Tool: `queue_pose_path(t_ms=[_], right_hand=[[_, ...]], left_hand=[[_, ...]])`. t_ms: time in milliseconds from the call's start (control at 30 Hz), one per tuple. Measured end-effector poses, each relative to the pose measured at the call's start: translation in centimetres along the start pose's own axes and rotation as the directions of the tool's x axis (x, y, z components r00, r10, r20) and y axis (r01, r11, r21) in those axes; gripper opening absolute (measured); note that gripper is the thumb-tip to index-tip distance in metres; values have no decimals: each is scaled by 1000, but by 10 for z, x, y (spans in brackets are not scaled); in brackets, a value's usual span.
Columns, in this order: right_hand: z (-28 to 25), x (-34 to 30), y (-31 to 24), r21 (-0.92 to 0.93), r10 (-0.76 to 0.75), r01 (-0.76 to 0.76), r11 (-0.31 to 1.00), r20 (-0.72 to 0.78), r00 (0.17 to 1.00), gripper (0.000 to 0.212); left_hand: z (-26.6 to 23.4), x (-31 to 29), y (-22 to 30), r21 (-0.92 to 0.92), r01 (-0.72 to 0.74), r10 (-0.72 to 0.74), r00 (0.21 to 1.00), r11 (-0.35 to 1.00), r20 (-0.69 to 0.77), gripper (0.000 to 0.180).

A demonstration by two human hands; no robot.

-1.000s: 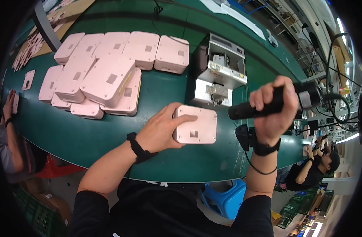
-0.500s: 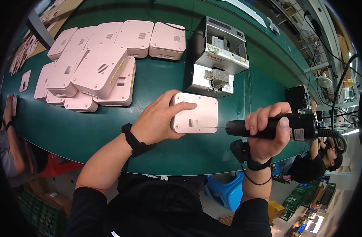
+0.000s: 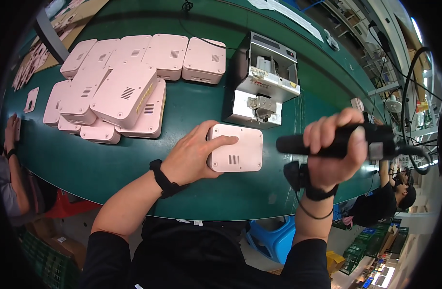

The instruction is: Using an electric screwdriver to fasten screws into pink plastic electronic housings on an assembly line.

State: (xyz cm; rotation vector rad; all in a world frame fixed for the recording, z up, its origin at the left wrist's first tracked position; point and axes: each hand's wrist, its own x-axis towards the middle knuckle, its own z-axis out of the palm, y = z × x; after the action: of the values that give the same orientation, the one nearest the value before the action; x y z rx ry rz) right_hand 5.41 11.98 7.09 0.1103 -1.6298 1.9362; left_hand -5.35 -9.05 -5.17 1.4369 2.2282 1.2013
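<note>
A pale pinkish-white plastic case [image 3: 250, 151] with vent slots and corner screw holes lies on the green bench in front of me. My left hand [image 3: 189, 151] grips it by its left side, thumb and fingers wrapped round the edge with one finger across the top. To the right, my right hand [image 3: 336, 144] is closed round a black corded electric screwdriver [image 3: 290, 144], held level above the bench and slightly blurred. Its nose points left at the case, with a gap between them; the bit cannot be made out.
Just beyond the case stands a black and silver screw feeder [image 3: 266, 103]. Several similar cases [image 3: 124, 91] are piled at the left and back. A flat pale plate [image 3: 31, 99] lies far left, near another person's hand [image 3: 11, 130]. A blue stool [image 3: 274, 238] stands below the bench edge.
My right hand has drawn the screwdriver up and rightward, away from the case's lower right corner, where its bit was. My left hand keeps its grip on the case.
</note>
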Motion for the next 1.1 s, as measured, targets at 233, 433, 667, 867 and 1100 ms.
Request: queue_pose_path(t_ms=[233,433,667,867,1100], right_hand=[[11,52,21,-230,-119,68,971,-214,970,29],[13,15,4,-12,56,-57,998,-78,995,30],[39,-29,-13,-49,16,-17,999,-13,1000,38],[44,-39,-6,-89,47,-52,995,-52,998,41],[42,-47,1,-117,77,-80,990,-35,996,42]], left_hand=[[0,-1,5,-27,8,-7,1000,1000,15,69],[0,-3,0,-25,5,-5,1000,1000,11,70],[3,-2,-4,-40,-7,7,1000,999,-2,71],[6,-3,-4,-54,-2,2,1000,999,-4,72],[8,-3,-4,-43,5,-5,1000,999,-21,73]])
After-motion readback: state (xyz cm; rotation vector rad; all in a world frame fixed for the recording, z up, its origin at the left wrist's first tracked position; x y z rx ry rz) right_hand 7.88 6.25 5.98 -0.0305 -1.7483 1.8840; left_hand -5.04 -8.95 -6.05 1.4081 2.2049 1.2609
